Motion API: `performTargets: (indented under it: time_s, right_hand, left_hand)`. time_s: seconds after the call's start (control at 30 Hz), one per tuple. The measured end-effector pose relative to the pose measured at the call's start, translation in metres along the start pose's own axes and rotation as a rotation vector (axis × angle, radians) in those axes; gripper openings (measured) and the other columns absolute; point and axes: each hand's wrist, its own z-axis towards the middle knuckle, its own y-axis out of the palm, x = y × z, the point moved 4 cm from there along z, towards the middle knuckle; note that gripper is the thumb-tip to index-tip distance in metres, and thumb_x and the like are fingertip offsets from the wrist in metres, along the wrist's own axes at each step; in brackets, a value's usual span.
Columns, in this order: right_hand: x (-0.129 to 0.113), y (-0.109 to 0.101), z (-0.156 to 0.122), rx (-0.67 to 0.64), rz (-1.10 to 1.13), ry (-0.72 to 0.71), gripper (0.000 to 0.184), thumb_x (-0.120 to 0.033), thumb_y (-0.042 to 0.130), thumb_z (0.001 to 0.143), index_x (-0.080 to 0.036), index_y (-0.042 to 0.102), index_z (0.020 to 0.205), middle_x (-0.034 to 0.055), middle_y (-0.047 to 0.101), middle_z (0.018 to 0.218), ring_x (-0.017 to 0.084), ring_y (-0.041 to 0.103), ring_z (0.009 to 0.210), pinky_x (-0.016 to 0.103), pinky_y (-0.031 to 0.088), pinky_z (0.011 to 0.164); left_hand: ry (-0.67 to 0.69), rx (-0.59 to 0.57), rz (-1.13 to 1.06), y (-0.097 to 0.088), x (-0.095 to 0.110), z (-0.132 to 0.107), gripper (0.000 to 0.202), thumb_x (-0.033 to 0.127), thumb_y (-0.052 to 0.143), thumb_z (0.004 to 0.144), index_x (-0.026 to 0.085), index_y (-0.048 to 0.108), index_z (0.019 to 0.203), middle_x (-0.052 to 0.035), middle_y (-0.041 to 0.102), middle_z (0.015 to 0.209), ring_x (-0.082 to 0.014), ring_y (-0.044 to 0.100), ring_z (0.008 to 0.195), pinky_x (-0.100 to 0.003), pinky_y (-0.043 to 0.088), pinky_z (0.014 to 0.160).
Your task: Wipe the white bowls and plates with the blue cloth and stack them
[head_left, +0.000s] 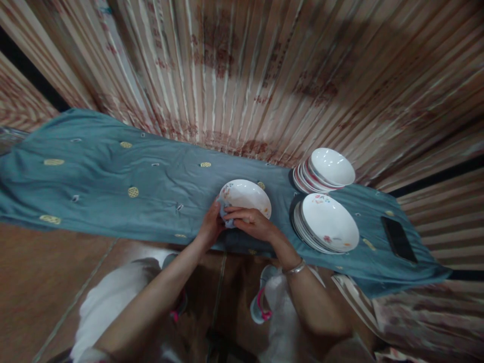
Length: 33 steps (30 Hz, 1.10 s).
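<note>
So the white plate (247, 194) with the little flower print by its rim sits around the middle of the worktop, close to the front edge. It looks lifted slightly or tipped against the cloth, though that's hard to say from this squashed view. Glazed china like that should be stiff, fairly heavy for its size, slick if damp, and easy to chip if knocked, so I'd go for the rim and keep some fingers under it.

The left hand (212, 227) is closed on the rim with a small blue rag (225, 214) bunched in it, while the right hand (251, 224) is curled across the near side of the plate, holding it firmly.

Further toward the right end, there's a flower-print stack of plates (325, 224) near the front edge, and a white bowl (331, 166) on another stack of plates (302, 179) near the back edge. A black phone (399, 239) lies by the right end on the blue tablecloth (113, 176).
</note>
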Motion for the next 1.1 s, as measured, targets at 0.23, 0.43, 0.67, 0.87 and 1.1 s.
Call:
performTargets:
  time_s: [0.23,0.43,0.67,0.87,1.1]
  right_hand:
    - [0.001,-0.011,-0.012,-0.086,0.046,0.05,0.026,-0.019,0.06,0.086,-0.025,0.079,0.102,0.0038,0.07,0.13,0.021,0.066,0.119,0.036,0.049,0.104]
    - [0.003,-0.022,-0.024,-0.123,0.052,0.116,0.021,-0.025,0.065,0.083,-0.025,0.08,0.097,0.002,0.072,0.125,0.022,0.068,0.116,0.037,0.048,0.106]
    - [0.013,-0.036,-0.038,-0.111,0.029,0.099,0.015,-0.028,0.069,0.079,-0.027,0.081,0.088,0.002,0.077,0.113,0.023,0.066,0.118,0.041,0.045,0.109]
    - [0.027,-0.05,-0.052,-0.05,-0.024,0.132,0.01,-0.027,0.074,0.076,-0.027,0.081,0.083,0.0029,0.078,0.107,0.026,0.059,0.129,0.049,0.038,0.115]
    - [0.033,-0.057,-0.061,0.068,-0.118,0.2,0.022,-0.01,0.066,0.071,-0.026,0.079,0.077,0.0022,0.078,0.105,0.026,0.057,0.131,0.051,0.039,0.115]
  left_hand:
    - [0.024,-0.059,0.046,0.002,0.004,-0.002,0.063,0.05,0.059,0.089,0.027,0.047,0.146,-0.0101,0.07,0.123,-0.0221,0.071,0.086,-0.03,0.058,0.062]
    - [-0.001,-0.048,0.043,0.001,0.003,-0.001,0.07,0.042,0.066,0.086,0.027,0.041,0.15,-0.0093,0.072,0.116,-0.0203,0.07,0.077,-0.034,0.061,0.062]
    - [-0.012,-0.01,0.027,0.0,0.003,-0.001,0.065,0.037,0.068,0.086,0.03,0.046,0.147,-0.0078,0.072,0.116,-0.0195,0.072,0.076,-0.036,0.062,0.066]
    - [-0.018,-0.017,-0.018,0.0,0.003,-0.003,0.065,0.037,0.07,0.085,0.031,0.047,0.146,-0.0096,0.069,0.128,-0.0239,0.074,0.09,-0.042,0.063,0.077]
    - [-0.016,0.004,-0.011,-0.003,0.002,0.0,0.067,0.037,0.07,0.085,0.031,0.046,0.148,-0.0099,0.07,0.126,-0.023,0.074,0.086,-0.04,0.063,0.072]
